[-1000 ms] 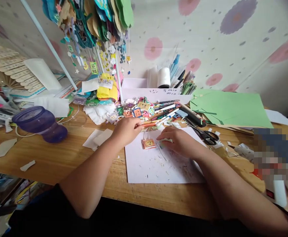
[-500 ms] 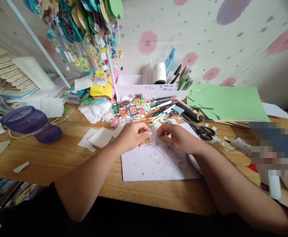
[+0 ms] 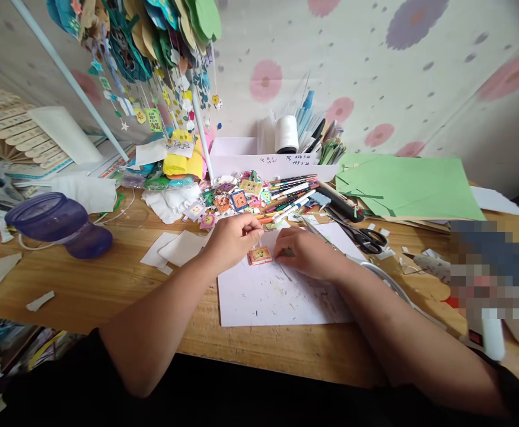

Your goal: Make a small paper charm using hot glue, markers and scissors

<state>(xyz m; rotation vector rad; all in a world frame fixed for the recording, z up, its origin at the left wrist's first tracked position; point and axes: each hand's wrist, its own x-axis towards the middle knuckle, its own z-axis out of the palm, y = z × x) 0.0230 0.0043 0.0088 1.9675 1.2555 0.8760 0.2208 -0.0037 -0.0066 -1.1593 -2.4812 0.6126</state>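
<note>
At the near edge of the wooden table (image 3: 188, 329), we see a white sheet (image 3: 263, 305) laid flat and flecked with small dark marks. On its far left part rests a small square card (image 3: 260, 255), orange-framed with a yellowish centre, between the two hands. We note the left hand (image 3: 235, 240) just beyond the card's left side, thumb and fingertips meeting in a pinch; what may lie between them we cannot make out. The right hand (image 3: 306, 252) sits just right of the card, fingers curled inward; we cannot tell whether they are closed or grip anything. Just beyond it lies a slender pointed object (image 3: 324, 237), partly covered. To the left of the sheet we find white paper pieces (image 3: 182, 247) and, farther left, a purple translucent container (image 3: 92, 240); to its right, black-handled scissors (image 3: 360, 234). Beyond the hands we observe a row of pens (image 3: 292, 198) and, beside it on the left, a heap of decorated squares (image 3: 238, 200); green paper (image 3: 419, 187) spreads at far right. Farther still we see a white box (image 3: 236, 168) with handwriting, a white spool (image 3: 287, 131), hanging paper ornaments (image 3: 152, 50) at left, and a flower-patterned backdrop (image 3: 330, 53).
</note>
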